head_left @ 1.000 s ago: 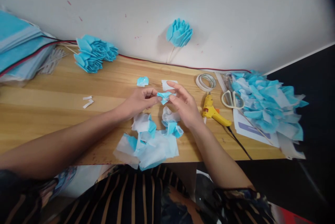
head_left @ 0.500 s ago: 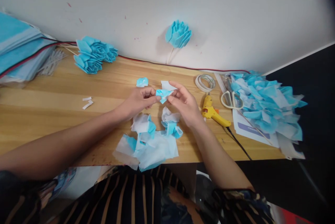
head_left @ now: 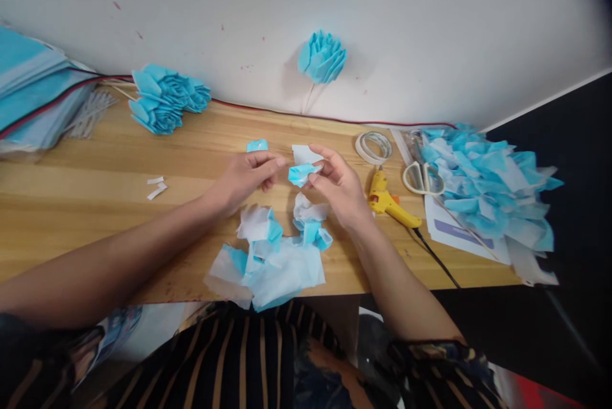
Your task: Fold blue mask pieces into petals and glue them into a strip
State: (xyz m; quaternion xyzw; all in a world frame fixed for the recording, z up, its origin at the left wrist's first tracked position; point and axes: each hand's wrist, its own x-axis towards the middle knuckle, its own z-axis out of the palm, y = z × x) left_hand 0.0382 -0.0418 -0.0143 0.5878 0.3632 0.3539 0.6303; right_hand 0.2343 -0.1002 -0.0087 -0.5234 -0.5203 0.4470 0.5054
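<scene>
My right hand (head_left: pixel 339 186) pinches a small folded piece of light-blue fabric (head_left: pixel 301 174) between thumb and fingers. Just beyond it a white piece (head_left: pixel 306 154) shows by the fingertips; whether it is held too I cannot tell. Left of the fabric, a short gap away, my left hand (head_left: pixel 248 176) has thumb and index finger pressed together, and anything between them is hidden. Behind the left hand lies another small blue folded piece (head_left: pixel 257 145), partly covered. Crumpled blue and white scraps (head_left: pixel 287 269) are spread at the table's front edge below both hands.
A yellow glue gun (head_left: pixel 382 199), a tape roll (head_left: pixel 373 148) and scissors (head_left: pixel 423 178) lie to the right, before a heap of blue pieces (head_left: pixel 497 186). Blue fabric flowers (head_left: pixel 167 100) lie at the left; another flower (head_left: pixel 322 58) leans on the wall. White strips (head_left: pixel 156 188) lie left.
My left hand has let go of the blue fabric piece and drawn slightly left. The piece stays in my right hand, now looking more folded and narrower. The view has shifted slightly.
</scene>
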